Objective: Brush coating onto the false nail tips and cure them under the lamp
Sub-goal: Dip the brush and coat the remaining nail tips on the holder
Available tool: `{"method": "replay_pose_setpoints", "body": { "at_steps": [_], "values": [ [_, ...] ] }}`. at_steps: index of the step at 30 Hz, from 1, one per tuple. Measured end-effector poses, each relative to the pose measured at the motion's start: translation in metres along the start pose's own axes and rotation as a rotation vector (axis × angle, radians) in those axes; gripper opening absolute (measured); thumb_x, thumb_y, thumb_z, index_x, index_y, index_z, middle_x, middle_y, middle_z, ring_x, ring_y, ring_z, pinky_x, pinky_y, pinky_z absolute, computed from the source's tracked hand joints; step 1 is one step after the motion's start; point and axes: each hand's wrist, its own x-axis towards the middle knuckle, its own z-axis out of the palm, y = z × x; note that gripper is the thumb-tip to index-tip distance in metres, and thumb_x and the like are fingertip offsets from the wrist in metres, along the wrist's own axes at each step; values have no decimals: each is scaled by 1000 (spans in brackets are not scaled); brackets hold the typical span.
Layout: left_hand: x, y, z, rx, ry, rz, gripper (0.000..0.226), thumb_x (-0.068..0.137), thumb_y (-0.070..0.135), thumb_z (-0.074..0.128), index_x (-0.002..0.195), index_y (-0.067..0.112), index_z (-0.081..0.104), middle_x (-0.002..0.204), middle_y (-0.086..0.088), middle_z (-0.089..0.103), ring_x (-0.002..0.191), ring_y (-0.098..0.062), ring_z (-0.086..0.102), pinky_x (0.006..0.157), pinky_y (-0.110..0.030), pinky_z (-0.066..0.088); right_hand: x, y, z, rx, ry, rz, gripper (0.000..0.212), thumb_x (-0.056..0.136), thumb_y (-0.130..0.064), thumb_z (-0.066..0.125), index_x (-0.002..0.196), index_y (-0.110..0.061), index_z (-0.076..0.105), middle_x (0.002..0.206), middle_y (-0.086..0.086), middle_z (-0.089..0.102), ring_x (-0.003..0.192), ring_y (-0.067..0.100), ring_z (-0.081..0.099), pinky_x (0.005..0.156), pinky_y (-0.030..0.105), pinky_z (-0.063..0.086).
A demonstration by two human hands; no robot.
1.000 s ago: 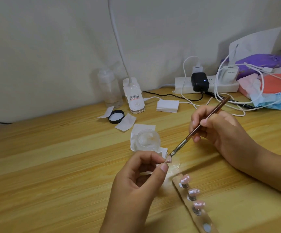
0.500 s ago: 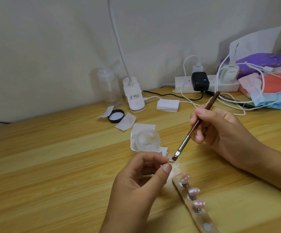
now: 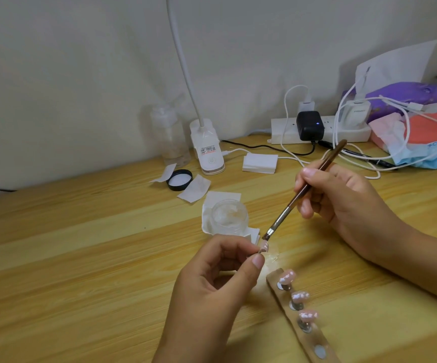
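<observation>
My left hand (image 3: 212,286) pinches a small pink false nail tip (image 3: 264,246) between thumb and fingers, low in the middle of the view. My right hand (image 3: 343,203) grips a brown-handled brush (image 3: 303,191) like a pen; its dark bristles touch the top of the held tip. A wooden holder strip (image 3: 314,344) lies at the bottom right with three pink nail tips (image 3: 300,296) standing on metal pegs and one bare peg spot. A clear gel jar (image 3: 229,214) stands open on white wipes behind the hands. A white gooseneck lamp (image 3: 207,150) is clipped at the back.
A black jar lid (image 3: 180,179) and loose white wipes (image 3: 194,192) lie near the lamp, with a clear bottle (image 3: 169,137) beside it. A pad stack (image 3: 260,163), power strip (image 3: 319,131) with chargers and cables, and coloured packets (image 3: 421,127) fill the back right.
The brush has swung more upright and its bristles have shifted slightly on the held nail tip. My left hand has stayed almost still with the tip.
</observation>
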Motion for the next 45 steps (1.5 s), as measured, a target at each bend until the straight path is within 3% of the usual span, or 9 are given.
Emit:
{"method": "replay_pose_setpoints", "body": {
  "at_steps": [10,18,22,32,39,45],
  "values": [
    [-1,-1,-1,26,7,2,23,57,44,72,74,29,73,71,10,66,65,-6,57,60,-15,47,-1,-2,2,71,-110,42,25,88,-27,53,69,-20,68,53,4,56,52,12,56,55,19,49],
    [-1,-2,-1,37,5,0,23,57,43,72,74,28,72,78,5,71,70,-4,60,61,-17,49,-1,0,3,-2,-52,32,23,87,-29,60,67,-22,70,57,6,57,52,13,57,56,19,49],
    [0,-2,0,36,1,1,12,63,31,76,73,27,72,71,10,67,65,-4,57,59,-16,47,1,0,2,11,6,21,22,83,-34,60,67,-23,70,55,3,57,52,12,56,56,18,49],
    [-1,-3,-1,68,11,7,23,57,45,71,74,29,72,72,9,66,67,-4,57,60,-20,48,0,0,4,55,-117,47,25,87,-29,54,68,-22,68,52,3,57,51,12,55,55,18,48],
    [-2,-1,-2,105,-3,0,9,69,31,73,77,29,72,87,3,74,72,-6,61,64,-21,50,2,2,3,-7,-56,30,25,86,-28,56,65,-23,70,53,3,57,50,12,56,54,16,48],
    [-2,1,-1,70,21,-11,6,68,27,72,74,28,72,73,4,70,62,-7,60,60,-15,48,3,6,-1,-10,17,-8,21,86,-32,65,68,-25,72,61,1,61,52,9,58,54,16,49]
  ]
}}
